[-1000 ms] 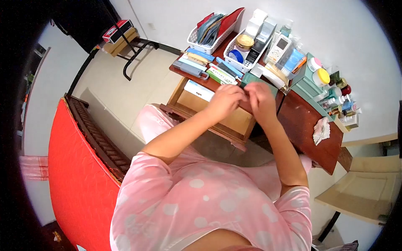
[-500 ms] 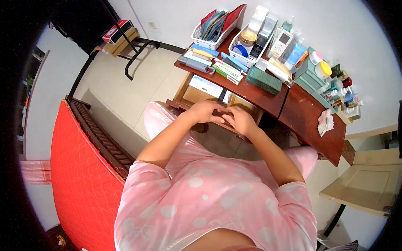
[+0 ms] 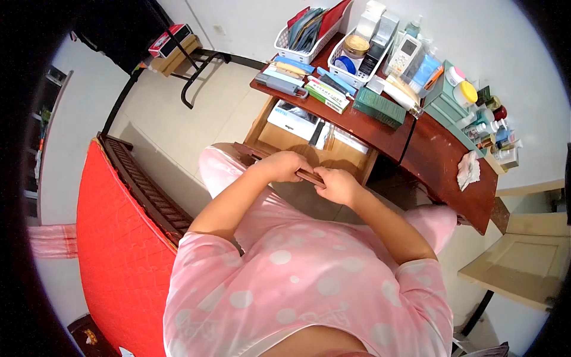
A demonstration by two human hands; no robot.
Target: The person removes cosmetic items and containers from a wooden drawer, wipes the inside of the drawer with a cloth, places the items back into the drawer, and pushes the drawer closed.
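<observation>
An open wooden drawer (image 3: 273, 143) extends from under the reddish-brown desk (image 3: 380, 143). My left hand (image 3: 286, 166) is closed over the top edge of the drawer front (image 3: 309, 177). Just beside it, my right hand (image 3: 338, 185) also grips that edge, thumb and fingers around it. Inside the drawer lie a white and blue box (image 3: 291, 121), a dark flat item (image 3: 316, 134) and some pale things towards the right. The lower parts of the fingers are hidden behind the panel and the hands.
On the desktop are a white basket of packets (image 3: 303, 55), a basket of jars and boxes (image 3: 342, 74), a green box (image 3: 379, 107), a remote control (image 3: 405, 55) and a crumpled tissue (image 3: 468, 171). A red-covered bed (image 3: 125, 250) is at left, a cabinet door (image 3: 517, 262) at right.
My hands have moved from loosely bent fingers over the drawer front to a grip on its edge. More of the drawer's inside shows. The view has shifted slightly.
</observation>
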